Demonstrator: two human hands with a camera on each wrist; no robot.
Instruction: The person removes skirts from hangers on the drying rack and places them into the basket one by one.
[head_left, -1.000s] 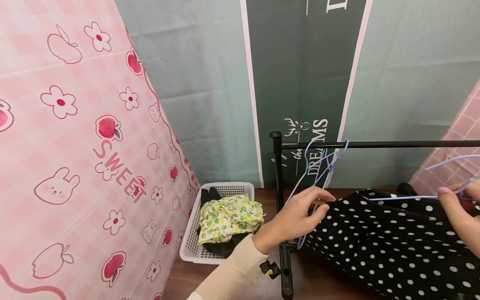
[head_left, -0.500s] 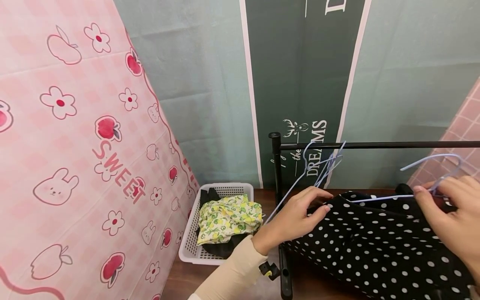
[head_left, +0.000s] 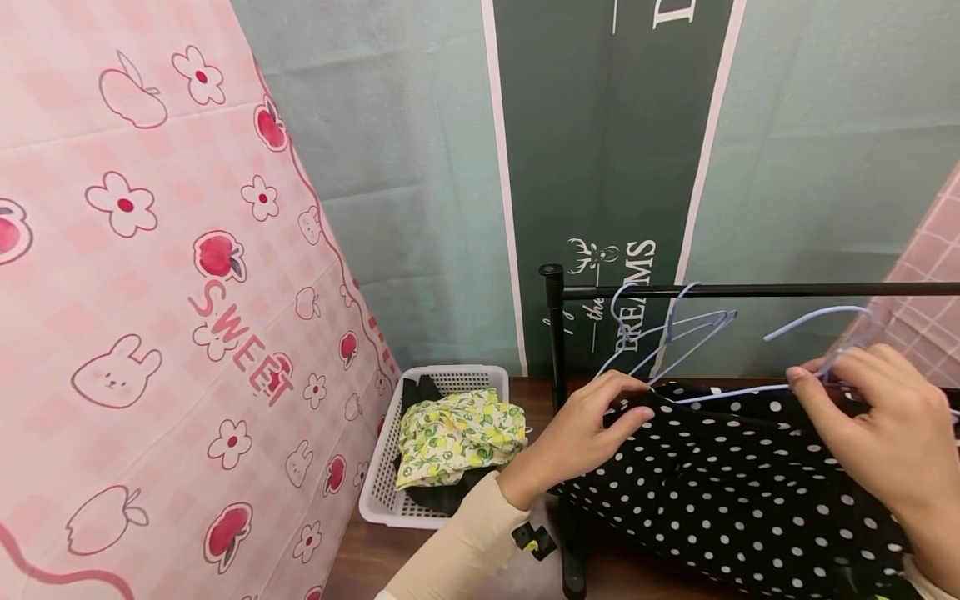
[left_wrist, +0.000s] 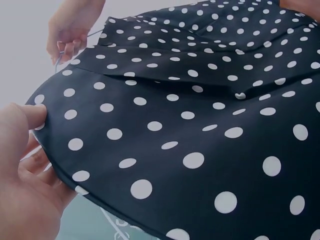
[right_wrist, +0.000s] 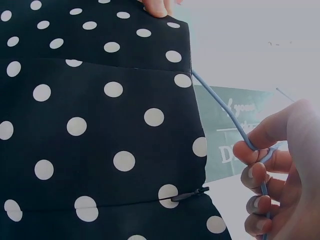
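Observation:
A black garment (head_left: 735, 475) with white polka dots spreads across the lower right of the head view. My left hand (head_left: 581, 425) pinches its edge between thumb and fingers, as the left wrist view also shows. The light blue wire hanger (head_left: 738, 393) runs into the garment's opening, its hook pointing up and left. My right hand (right_wrist: 280, 170) grips this hanger at the base of the hook, with fingers curled round the wire. A small zipper pull (right_wrist: 187, 195) shows near the garment's edge in the right wrist view. Cloth hides the rest of the hanger.
A black clothes rail (head_left: 787, 290) crosses behind the garment, with blue hangers (head_left: 693, 325) hanging near its left post (head_left: 558, 350). On the floor stands a white basket (head_left: 371, 492) with a lemon-print cloth (head_left: 457, 437) and dark clothes. A pink curtain (head_left: 150, 292) covers the left side.
My right hand has moved left with the hanger, sliding it farther toward my left hand. The garment has shifted left, and the hangers on the rail have swung.

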